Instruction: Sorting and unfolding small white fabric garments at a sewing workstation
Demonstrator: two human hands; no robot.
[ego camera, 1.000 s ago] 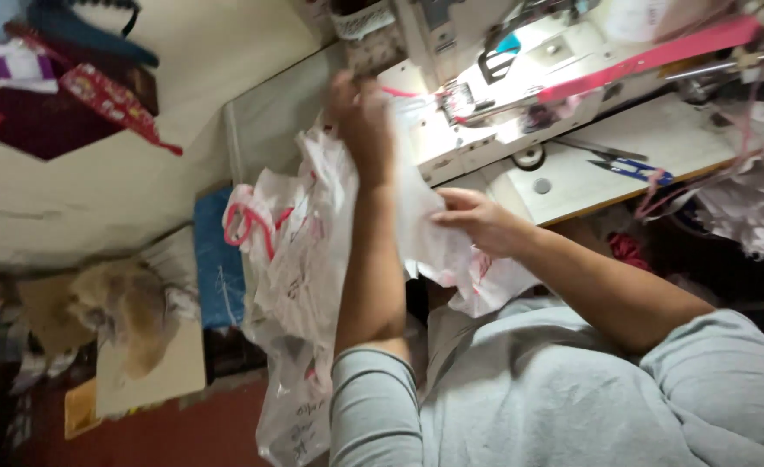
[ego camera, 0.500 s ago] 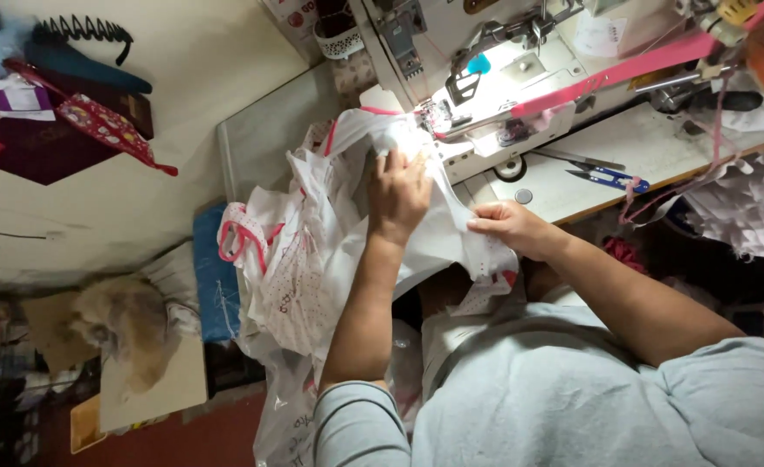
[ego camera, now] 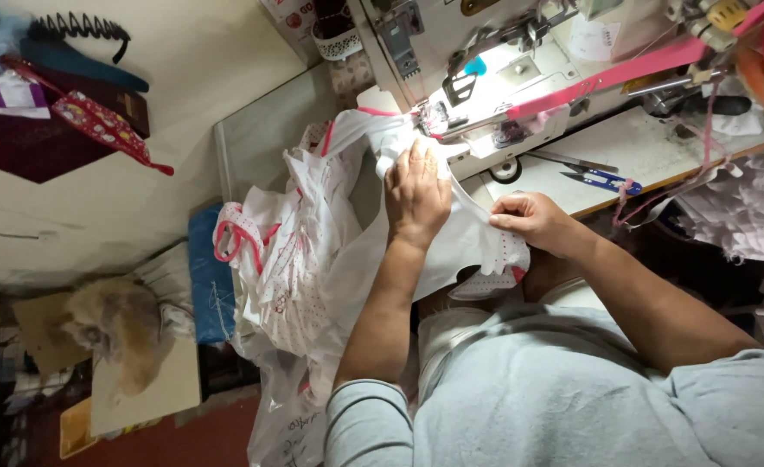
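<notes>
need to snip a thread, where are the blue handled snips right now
In the head view the blue-handled snips lie on the sewing table, just beyond the right hand and below the pink binding strip.
</notes>
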